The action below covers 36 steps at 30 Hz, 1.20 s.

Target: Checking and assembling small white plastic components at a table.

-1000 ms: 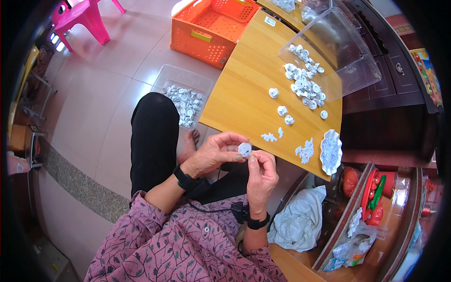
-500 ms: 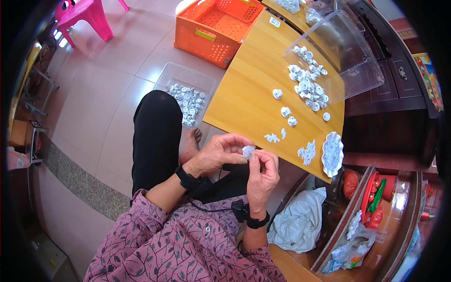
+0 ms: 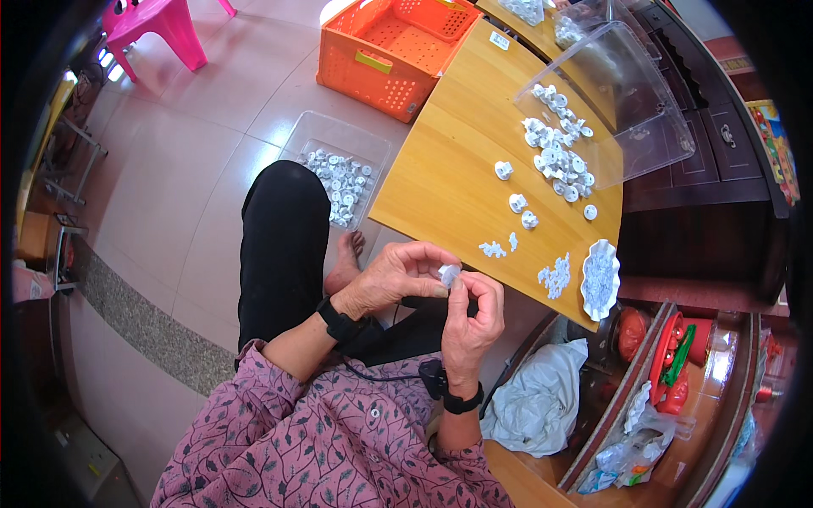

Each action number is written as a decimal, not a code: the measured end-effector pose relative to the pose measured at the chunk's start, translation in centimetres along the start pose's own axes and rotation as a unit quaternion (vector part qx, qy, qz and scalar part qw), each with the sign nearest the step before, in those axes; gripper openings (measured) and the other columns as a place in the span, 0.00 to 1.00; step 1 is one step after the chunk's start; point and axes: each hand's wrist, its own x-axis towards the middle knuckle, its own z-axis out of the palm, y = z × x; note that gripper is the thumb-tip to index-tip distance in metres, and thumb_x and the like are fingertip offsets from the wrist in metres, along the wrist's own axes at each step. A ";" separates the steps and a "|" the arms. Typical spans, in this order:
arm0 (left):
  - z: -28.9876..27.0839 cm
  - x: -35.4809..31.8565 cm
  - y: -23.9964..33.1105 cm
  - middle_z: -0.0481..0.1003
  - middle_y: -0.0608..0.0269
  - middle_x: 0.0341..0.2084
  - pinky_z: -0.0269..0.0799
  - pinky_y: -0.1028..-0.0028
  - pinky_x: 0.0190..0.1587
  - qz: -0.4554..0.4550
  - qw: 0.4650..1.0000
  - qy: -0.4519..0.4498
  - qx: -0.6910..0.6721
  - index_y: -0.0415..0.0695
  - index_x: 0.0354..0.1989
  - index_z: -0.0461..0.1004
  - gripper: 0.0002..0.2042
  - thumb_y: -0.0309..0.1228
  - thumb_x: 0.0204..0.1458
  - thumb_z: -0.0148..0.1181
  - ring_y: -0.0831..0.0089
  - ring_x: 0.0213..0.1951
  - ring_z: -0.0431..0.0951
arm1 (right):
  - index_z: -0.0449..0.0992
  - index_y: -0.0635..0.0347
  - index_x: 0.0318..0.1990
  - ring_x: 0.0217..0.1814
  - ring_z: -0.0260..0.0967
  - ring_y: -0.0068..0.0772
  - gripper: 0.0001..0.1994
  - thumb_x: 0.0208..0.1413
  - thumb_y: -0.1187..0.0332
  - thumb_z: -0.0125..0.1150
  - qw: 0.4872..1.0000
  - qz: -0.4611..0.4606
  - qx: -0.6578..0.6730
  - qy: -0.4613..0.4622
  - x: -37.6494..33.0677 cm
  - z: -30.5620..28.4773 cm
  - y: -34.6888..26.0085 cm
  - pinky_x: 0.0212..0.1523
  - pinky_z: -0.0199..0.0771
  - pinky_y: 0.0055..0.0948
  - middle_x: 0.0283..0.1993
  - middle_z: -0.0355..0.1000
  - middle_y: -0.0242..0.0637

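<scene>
A small white round plastic part (image 3: 449, 273) is held between both hands, just off the table's near edge. My left hand (image 3: 405, 273) pinches it between thumb and fingers. From the other side my right hand (image 3: 472, 320) is closed with thumb and forefinger at the part's lower edge; any tiny piece in those fingertips is too small to make out. On the wooden table (image 3: 449, 161) lie a few loose white plastic parts (image 3: 518, 203), a larger pile of them (image 3: 561, 161) and small pale pieces (image 3: 555, 277). A scalloped white dish (image 3: 600, 279) holds more small pieces.
A clear tub (image 3: 385, 161) of white parts stands on the floor by my left knee. Behind it is an orange crate (image 3: 373, 80). A tilted clear bin (image 3: 660, 127) rests at the table's far right. A white plastic bag (image 3: 538, 398) lies right of my right forearm.
The white part has tilted between my fingers, showing more of its side. Both hands stay in nearly the same place.
</scene>
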 end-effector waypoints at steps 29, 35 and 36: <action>0.2 -0.2 0.8 0.80 0.65 0.45 0.78 0.78 0.50 -0.003 0.999 0.001 0.042 0.37 0.57 0.77 0.21 0.22 0.53 0.72 0.80 0.46 0.79 | 0.74 0.65 0.37 0.40 0.75 0.40 0.04 0.58 0.80 0.64 0.998 0.016 0.012 -0.058 0.2 -0.7 0.2 0.43 0.75 0.34 0.40 0.75 0.42; -0.1 -0.4 1.0 0.80 0.66 0.44 0.77 0.78 0.50 0.013 0.994 0.001 0.109 0.36 0.54 0.79 0.20 0.22 0.51 0.73 0.81 0.45 0.79 | 0.74 0.65 0.35 0.40 0.74 0.41 0.04 0.57 0.80 0.64 0.998 0.005 -0.005 -0.065 0.3 -0.5 -0.1 0.42 0.75 0.35 0.39 0.74 0.42; -0.1 -0.4 1.1 0.80 0.66 0.44 0.77 0.77 0.50 0.014 0.993 0.004 0.119 0.36 0.54 0.79 0.20 0.22 0.51 0.74 0.81 0.45 0.79 | 0.75 0.65 0.35 0.40 0.74 0.41 0.04 0.57 0.80 0.64 0.998 -0.002 -0.009 -0.068 0.3 -0.5 -0.1 0.42 0.75 0.35 0.39 0.74 0.42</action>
